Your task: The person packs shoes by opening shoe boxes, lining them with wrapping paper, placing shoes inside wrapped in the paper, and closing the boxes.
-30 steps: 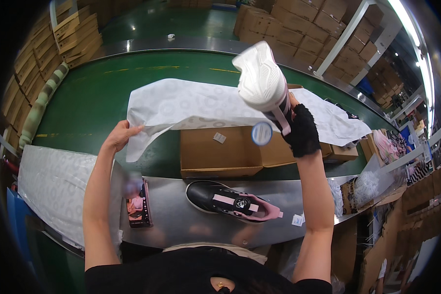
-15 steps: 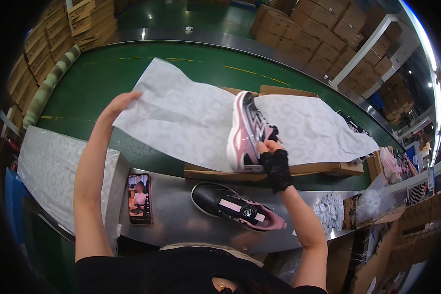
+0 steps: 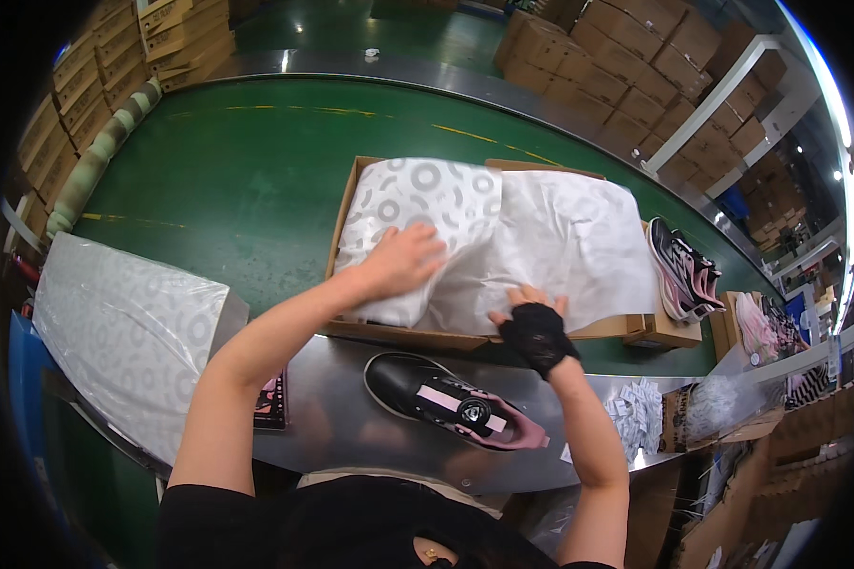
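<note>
Paper [image 3: 579, 242] looks matt, the counter [image 3: 323, 408] glossy metal.

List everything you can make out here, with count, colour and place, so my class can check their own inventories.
Tissue: count unclear, white with grey pattern, over the box
Box: one, brown, on the belt
Shoe: one, black and pink, on the ledge
Shoes: two, black, pink and white, right of the box
Phone: one, partly hidden, by the left forearm
Wrapped stack: one, white and grey, left
Slips: many, white, right on the ledge
Belt: one, green, centre
Ledge: one, silver, near side
Cartons: many, brown, background
Left hand: one, bare, over the tissue
Right hand: one, black fingerless glove, at the tissue's near edge
</note>
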The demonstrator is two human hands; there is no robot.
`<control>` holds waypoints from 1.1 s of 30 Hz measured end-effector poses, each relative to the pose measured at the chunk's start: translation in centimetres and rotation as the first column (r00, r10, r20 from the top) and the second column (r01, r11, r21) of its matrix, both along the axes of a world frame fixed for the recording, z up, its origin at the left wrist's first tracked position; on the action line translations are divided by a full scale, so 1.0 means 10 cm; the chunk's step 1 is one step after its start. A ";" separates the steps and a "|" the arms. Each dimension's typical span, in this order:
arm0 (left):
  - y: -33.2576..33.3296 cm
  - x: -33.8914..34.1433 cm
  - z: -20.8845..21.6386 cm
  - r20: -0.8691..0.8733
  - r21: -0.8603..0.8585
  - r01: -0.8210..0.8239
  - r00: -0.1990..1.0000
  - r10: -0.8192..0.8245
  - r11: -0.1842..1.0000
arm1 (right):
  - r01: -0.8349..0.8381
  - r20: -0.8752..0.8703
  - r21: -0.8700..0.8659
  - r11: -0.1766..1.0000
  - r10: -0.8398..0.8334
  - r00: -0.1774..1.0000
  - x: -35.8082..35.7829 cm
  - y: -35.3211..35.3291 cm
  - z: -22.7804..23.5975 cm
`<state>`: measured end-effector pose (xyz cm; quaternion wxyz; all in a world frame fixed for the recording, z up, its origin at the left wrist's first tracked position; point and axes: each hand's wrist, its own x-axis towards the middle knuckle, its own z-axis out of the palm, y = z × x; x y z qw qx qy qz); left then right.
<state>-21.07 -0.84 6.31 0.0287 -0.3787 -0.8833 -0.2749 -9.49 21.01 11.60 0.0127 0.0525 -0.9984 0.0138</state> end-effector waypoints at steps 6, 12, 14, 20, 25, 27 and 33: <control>0.19 0.16 -0.28 -0.272 -0.554 -0.244 0.957 0.104 0.796 | -0.111 -0.216 -0.350 0.930 0.035 0.976 0.55 0.53 0.02; 0.08 0.39 -0.05 -0.249 -0.239 -0.217 0.956 0.156 0.946 | 0.251 -0.157 -0.548 0.798 -0.393 0.906 1.25 0.59 -0.18; -0.02 0.69 0.10 0.153 0.216 0.097 0.979 -0.132 0.972 | 0.318 0.207 -0.528 0.787 -0.244 0.947 1.44 0.75 -0.52; -0.14 1.48 0.30 0.170 0.175 0.351 0.910 -0.379 0.920 | 0.683 0.688 -0.725 0.083 0.101 0.718 1.38 0.57 -0.50; -0.40 1.43 0.39 0.594 0.514 -0.229 0.791 -0.150 0.827 | 0.451 0.430 -0.888 -0.090 0.183 0.884 1.00 0.25 0.09; -0.48 1.38 0.56 0.634 0.572 -0.308 0.754 -0.171 0.760 | 0.387 0.355 -0.913 -0.129 0.212 0.910 0.91 0.25 0.10; -0.42 1.02 0.89 0.665 0.647 -0.472 0.733 -0.141 0.599 | 0.384 0.373 -0.923 -0.035 0.167 0.913 0.96 0.40 -0.23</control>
